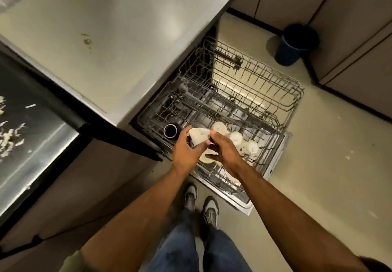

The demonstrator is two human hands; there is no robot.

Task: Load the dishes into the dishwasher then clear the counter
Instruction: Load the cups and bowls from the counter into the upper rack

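Left hand (186,152), right hand (225,152) hold white cup (198,137) above rack (267,139).

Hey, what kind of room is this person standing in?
Most likely a kitchen, perhaps a commercial one: a dishwasher stands open with wire racks pulled out, white cups sit in the lower rack, a stainless steel counter runs above, and the left hand and right hand hold a white dish.

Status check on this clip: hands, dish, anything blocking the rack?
Left hand and right hand both on a white dish, above the lower rack. White cups and dark mug already racked. No obstruction seen.
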